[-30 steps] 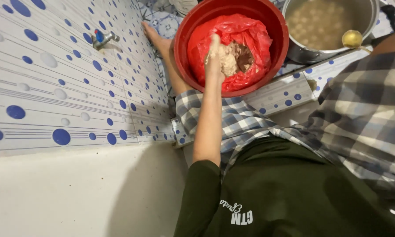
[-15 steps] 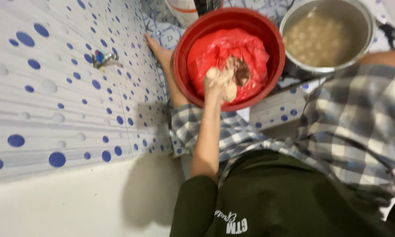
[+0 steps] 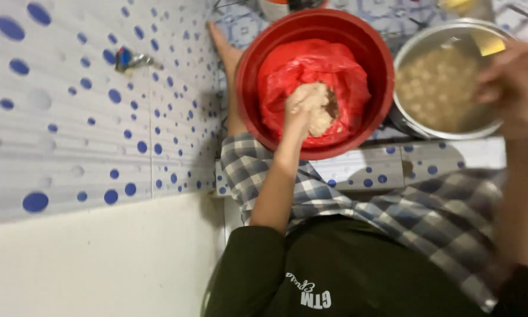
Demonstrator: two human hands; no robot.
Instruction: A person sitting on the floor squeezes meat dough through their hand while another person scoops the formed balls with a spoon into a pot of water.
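Note:
A red basin (image 3: 247,88) stands on the floor, lined with a red plastic bag (image 3: 340,64) that holds a lump of pale paste (image 3: 324,114). My left hand (image 3: 301,105) reaches down into the bag, smeared with paste, its fingers closed on some of it. To the right, a metal pot (image 3: 418,40) holds pale round balls in cloudy liquid. My right hand (image 3: 510,76) hovers blurred over the pot's right side; what it holds is unclear.
A white wall tiled with blue dots fills the left, with a small tap (image 3: 132,58) on it. My bare foot (image 3: 226,58) lies beside the basin. A dotted tile step (image 3: 393,167) runs under the basin and pot, above my checked trousers.
My right hand has come into view over the pot. My left hand stays in the paste, and the view has shifted so basin and pot sit lower.

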